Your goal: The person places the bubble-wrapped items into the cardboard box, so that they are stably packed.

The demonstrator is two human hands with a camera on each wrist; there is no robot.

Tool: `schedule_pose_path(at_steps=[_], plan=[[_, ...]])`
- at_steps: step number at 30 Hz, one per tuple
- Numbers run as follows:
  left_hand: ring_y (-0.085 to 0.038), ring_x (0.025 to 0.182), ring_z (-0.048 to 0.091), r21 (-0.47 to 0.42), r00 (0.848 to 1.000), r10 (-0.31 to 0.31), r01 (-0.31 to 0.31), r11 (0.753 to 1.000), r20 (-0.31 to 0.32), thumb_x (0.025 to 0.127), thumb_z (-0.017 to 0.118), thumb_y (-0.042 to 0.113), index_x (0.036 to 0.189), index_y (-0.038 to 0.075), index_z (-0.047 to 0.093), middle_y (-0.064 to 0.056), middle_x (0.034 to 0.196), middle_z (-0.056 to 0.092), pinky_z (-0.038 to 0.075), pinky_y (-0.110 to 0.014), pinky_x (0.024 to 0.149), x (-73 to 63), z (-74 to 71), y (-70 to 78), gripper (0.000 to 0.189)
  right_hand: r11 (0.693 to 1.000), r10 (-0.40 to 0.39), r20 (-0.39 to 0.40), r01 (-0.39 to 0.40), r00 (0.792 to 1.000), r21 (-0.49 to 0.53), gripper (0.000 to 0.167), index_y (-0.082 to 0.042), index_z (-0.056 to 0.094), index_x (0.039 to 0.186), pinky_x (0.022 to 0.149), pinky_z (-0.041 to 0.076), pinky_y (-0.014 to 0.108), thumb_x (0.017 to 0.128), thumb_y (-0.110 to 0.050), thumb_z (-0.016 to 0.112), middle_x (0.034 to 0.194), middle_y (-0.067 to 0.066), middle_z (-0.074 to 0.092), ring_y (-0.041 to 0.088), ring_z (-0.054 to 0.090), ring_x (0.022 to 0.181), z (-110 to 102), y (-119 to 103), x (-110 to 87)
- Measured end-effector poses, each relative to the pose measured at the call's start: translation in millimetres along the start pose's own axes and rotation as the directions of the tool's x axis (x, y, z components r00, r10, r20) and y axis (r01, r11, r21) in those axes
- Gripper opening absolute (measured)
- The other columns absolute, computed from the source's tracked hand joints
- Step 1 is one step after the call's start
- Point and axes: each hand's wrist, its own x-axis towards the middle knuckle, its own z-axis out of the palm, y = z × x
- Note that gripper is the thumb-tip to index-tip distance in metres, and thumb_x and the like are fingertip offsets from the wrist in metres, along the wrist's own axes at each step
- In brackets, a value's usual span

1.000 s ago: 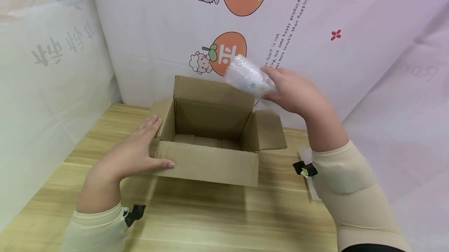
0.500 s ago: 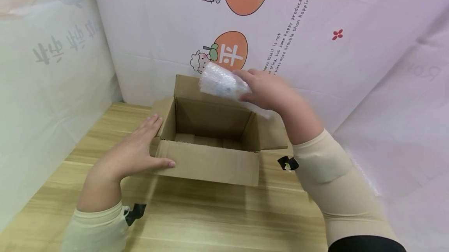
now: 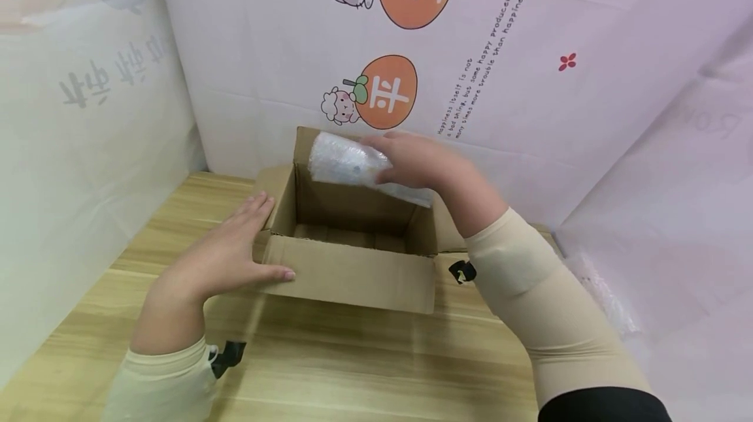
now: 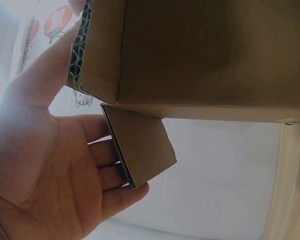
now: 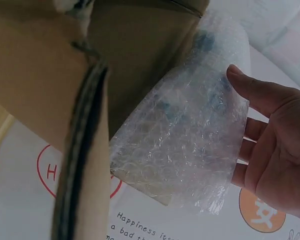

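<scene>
A bubble-wrapped bundle point(image 3: 341, 159) with faint blue marks showing through is in my right hand point(image 3: 414, 159), thumb on one side and fingers on the other. It is over the back of an open cardboard box point(image 3: 350, 275), overlapping the back flap in the head view. A loose end of the wrap point(image 5: 190, 170) hangs down in the right wrist view. My left hand point(image 3: 226, 255) rests on the box's front left corner, fingers straight along the left flap point(image 4: 140, 145) and thumb on the front flap. The part of the box floor that shows is bare cardboard.
The box stands on a wood-grain table point(image 3: 329, 370). White printed cloth point(image 3: 500, 82) hangs behind and at both sides. More bubble wrap point(image 3: 602, 291) shows at the right, partly behind the right sleeve. Small black pieces point(image 3: 228, 358) are at both wrists.
My right hand has moved left and down with the bubble-wrapped bundle, from right of the box to over its back. My left hand and the box have stayed in place.
</scene>
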Motion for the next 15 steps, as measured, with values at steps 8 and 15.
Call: schedule_pose_path(at_steps=[8, 15], plan=[[-0.036, 0.152, 0.003, 0.006, 1.000, -0.010, 0.010, 1.000, 0.028, 0.070, 0.065, 0.080, 0.159, 0.009, 0.004, -0.009, 0.166, -0.001, 0.013, -0.061, 0.119, 1.4, -0.4, 0.7, 0.129, 0.999, -0.047, 0.082, 0.045, 0.996, 0.031, 0.072, -0.024, 0.033, 0.154, 0.118, 0.032, 0.039, 0.092, -0.033, 0.069, 0.156, -0.002, 0.037, 0.019, 0.037, 0.142, 16.7, -9.8, 12.0], [-0.037, 0.152, 0.004, 0.010, 1.000, -0.008, 0.008, 1.000, 0.029, 0.070, 0.065, 0.079, 0.159, 0.008, 0.005, -0.011, 0.166, -0.001, 0.013, -0.061, 0.119, 0.4, -0.6, 0.7, 0.128, 0.998, -0.048, 0.176, 0.039, 0.983, 0.053, 0.074, -0.022, 0.029, 0.155, 0.120, 0.027, 0.040, 0.093, -0.034, 0.068, 0.158, 0.001, 0.034, 0.021, 0.031, 0.146, 32.3, -13.7, 20.6]])
